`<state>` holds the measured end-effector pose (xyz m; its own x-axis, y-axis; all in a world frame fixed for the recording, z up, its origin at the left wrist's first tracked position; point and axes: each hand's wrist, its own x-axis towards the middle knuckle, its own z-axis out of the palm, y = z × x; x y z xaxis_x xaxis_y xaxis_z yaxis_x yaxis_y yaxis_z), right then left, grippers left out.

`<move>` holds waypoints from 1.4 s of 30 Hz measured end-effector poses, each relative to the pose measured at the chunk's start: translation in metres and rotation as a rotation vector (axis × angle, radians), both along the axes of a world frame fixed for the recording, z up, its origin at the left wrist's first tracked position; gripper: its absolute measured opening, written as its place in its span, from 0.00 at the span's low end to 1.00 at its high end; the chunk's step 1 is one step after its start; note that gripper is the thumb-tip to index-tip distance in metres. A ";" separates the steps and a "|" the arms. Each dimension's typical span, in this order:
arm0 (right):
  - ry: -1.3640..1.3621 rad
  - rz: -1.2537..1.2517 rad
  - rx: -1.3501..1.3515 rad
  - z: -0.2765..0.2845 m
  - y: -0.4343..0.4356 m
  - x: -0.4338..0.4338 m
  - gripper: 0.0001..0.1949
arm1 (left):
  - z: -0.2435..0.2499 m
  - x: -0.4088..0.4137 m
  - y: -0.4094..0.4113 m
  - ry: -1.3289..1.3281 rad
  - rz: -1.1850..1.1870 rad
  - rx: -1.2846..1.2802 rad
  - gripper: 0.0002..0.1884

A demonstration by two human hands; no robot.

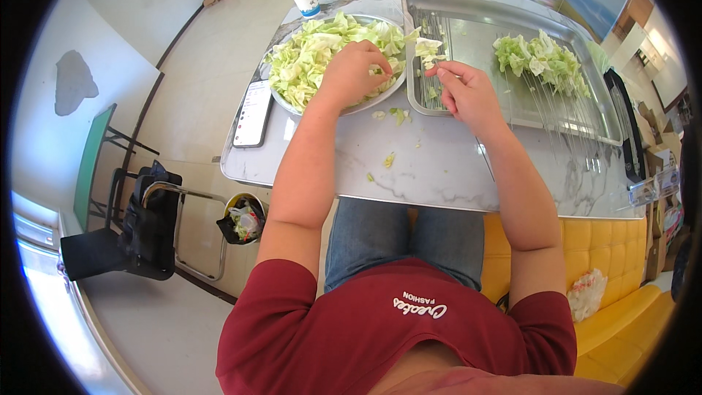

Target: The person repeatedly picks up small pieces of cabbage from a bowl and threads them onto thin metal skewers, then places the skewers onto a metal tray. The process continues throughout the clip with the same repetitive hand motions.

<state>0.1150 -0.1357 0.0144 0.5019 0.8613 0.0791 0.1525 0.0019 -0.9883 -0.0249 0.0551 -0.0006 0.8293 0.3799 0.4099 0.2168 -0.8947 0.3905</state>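
My left hand is over a round metal bowl heaped with torn pale green leaves, likely cabbage. Its fingers are bent down at the leaves; whether they pinch one is hidden. My right hand holds a thin metal skewer between thumb and fingers, with leaf pieces near its upper end. That hand is above the left end of a rectangular metal tray, where many bare skewers lie. Several leaf-loaded skewers rest at the tray's right side, their handles over its near rim.
A phone lies left of the bowl. Two paper cups stand behind it. Leaf scraps are scattered on the marble-patterned table. A lined waste bin stands on the floor at left. A clear plastic holder is at the table's right edge.
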 end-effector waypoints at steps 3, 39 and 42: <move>0.004 0.010 0.010 -0.001 0.001 0.000 0.11 | 0.002 0.002 0.003 -0.122 0.064 -0.297 0.06; -0.240 0.123 -0.074 -0.010 0.000 -0.002 0.09 | 0.019 -0.003 0.004 -0.870 0.019 -0.802 0.06; -0.234 0.124 -0.060 -0.011 0.001 -0.002 0.09 | 0.018 -0.003 0.003 -0.871 0.023 -0.771 0.06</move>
